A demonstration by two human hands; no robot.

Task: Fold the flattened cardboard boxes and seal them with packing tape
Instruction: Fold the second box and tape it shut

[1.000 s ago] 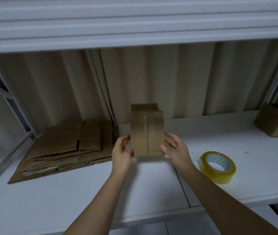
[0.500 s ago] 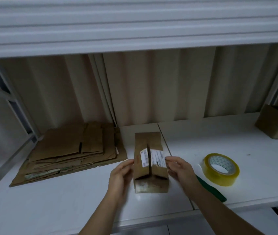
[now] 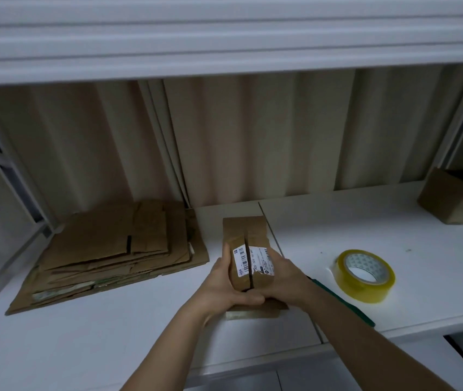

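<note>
Head view, looking down at a white shelf [image 3: 117,328]. Both hands clamp a small box [image 3: 248,249] that sits on the shelf at centre. Left hand [image 3: 224,289] wraps the box's left side, fingers curled up along the wall, thumb lying across the near end. Right hand [image 3: 283,280] wraps the right side, fingers curled over the top edge, thumb meeting the left thumb at the near end. The two hands touch there.

Between the hands the two top flaps are pressed down and meet at a centre seam. A white label [image 3: 252,262] with a barcode spans the seam, split by it. No tape visible across the seam where it shows; near end is hidden by the thumbs.

Right of the right hand, apart from it: a tape roll [image 3: 365,275], yellowish, lying flat on the shelf. A dark green strip [image 3: 346,304] lies between the right forearm and the roll, partly hidden under the arm; cannot tell what it is.

Left of the left hand, near but not touching: a stack of flat boxes [image 3: 106,255], fanned unevenly, reaching back to the wall.

Far right beyond the roll, at the shelf's back corner: another box [image 3: 450,198], standing up, top in shadow.

Behind the hands, a ribbed beige panel [image 3: 281,131] forms the back wall.
</note>
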